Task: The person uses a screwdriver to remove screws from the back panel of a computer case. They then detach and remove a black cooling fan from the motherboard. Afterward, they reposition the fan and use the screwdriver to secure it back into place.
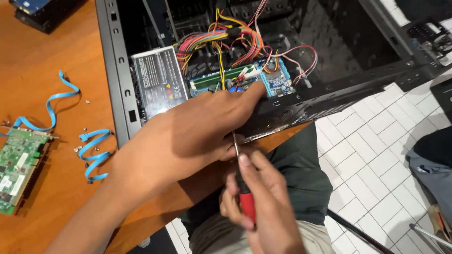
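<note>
An open black computer case (117, 80) lies on an orange wooden table (56, 70). Inside it are a grey power supply (157, 80), a blue motherboard (278, 77) and a bundle of coloured wires (226, 40). My left hand (188, 136) rests on the case's near edge, with the index finger reaching in toward the motherboard. My right hand (256, 207) grips a screwdriver (242, 188) by its red and black handle. The thin metal shaft points up to the case's edge, just under my left hand.
A green circuit card (19, 164) lies at the table's left edge beside blue flat cables (94, 150) and a few small loose screws (87, 129). White tiled floor (367, 155) is on the right, where part of another person's clothing (433, 164) shows.
</note>
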